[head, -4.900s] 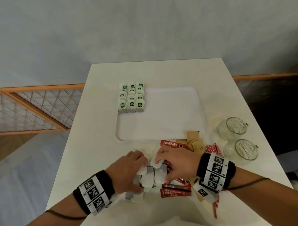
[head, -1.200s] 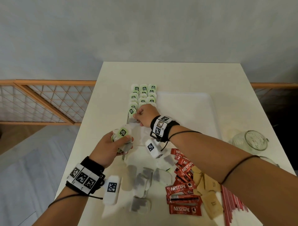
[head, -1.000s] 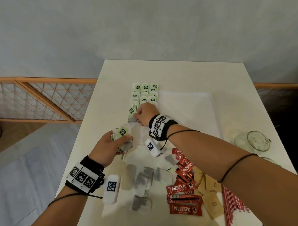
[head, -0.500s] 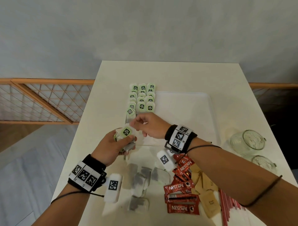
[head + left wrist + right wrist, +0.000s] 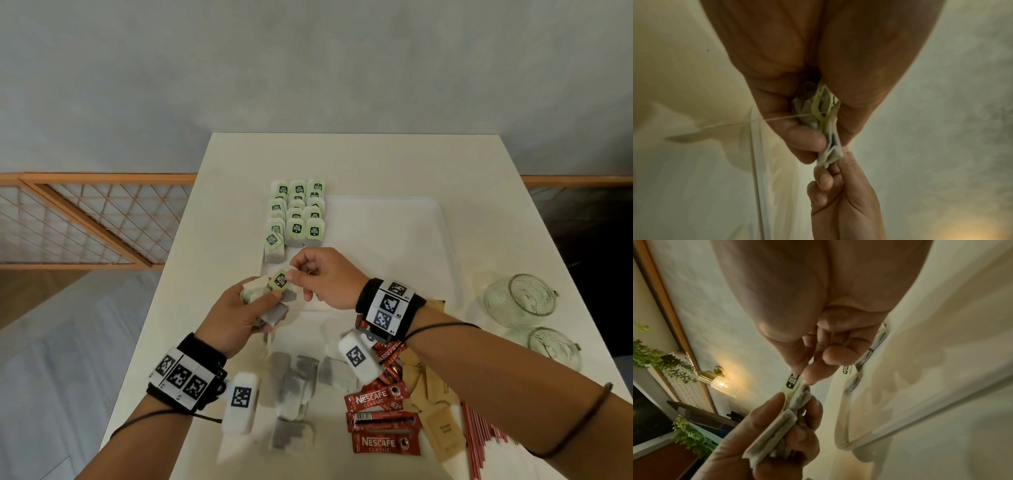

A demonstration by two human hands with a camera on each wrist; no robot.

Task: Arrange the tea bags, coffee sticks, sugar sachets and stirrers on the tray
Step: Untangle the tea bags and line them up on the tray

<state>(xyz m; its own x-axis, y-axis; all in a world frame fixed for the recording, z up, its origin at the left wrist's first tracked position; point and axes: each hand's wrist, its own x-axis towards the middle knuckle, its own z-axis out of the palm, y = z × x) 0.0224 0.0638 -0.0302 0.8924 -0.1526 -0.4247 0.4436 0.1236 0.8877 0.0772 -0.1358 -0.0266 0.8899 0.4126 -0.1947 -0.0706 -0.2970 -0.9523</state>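
My left hand (image 5: 253,305) grips a bundle of tea bags (image 5: 260,294) just in front of the white tray's (image 5: 394,246) near left corner. My right hand (image 5: 301,274) pinches the top tea bag of that bundle by its green tag (image 5: 279,279); the pinch also shows in the right wrist view (image 5: 797,381) and the left wrist view (image 5: 830,155). Rows of green-tagged tea bags (image 5: 296,212) lie along the tray's left side. Loose tea bags (image 5: 301,380), red coffee sticks (image 5: 380,418), brown sugar sachets (image 5: 431,401) and red stirrers (image 5: 479,442) lie on the table near me.
Two glass jars (image 5: 524,301) lie on their sides at the right of the white table (image 5: 342,157). An orange lattice railing (image 5: 85,219) runs behind the table's left edge. Most of the tray's surface is bare.
My right hand left a tea bag at the near end of the tray's left row, drew back toward me and now pinches the top bag in my left hand's bundle.
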